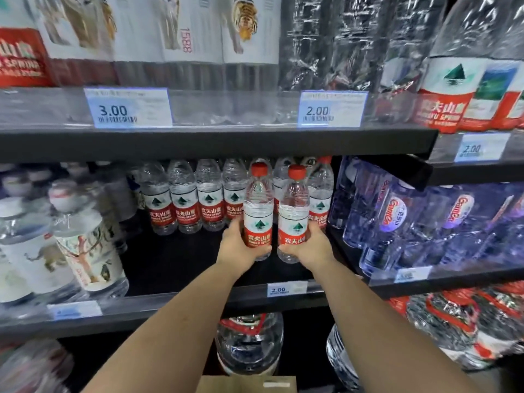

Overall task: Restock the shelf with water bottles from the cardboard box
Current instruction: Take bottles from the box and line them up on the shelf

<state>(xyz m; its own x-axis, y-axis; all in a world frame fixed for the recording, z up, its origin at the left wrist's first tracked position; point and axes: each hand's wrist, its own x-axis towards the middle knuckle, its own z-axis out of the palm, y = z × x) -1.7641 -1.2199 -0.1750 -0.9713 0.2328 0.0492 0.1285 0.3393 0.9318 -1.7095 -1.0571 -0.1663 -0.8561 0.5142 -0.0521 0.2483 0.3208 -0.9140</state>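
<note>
My left hand [237,245] grips the lower part of a clear water bottle [257,205] with a red cap and a red-and-white label. My right hand [311,247] holds a second such bottle [293,211] right beside it. Both bottles stand upright just above the dark middle shelf [175,262], in front of a row of matching bottles [195,199] at the shelf's back. A strip of the cardboard box [246,384] shows at the bottom edge, below my arms.
Bottles with animal-print labels [85,245] fill the shelf's left side and blue-tinted bottles [402,222] its right. The upper shelf [215,143] hangs low over the bottle caps. Large water jugs [249,344] stand underneath. A price tag [286,288] sits on the shelf's front edge.
</note>
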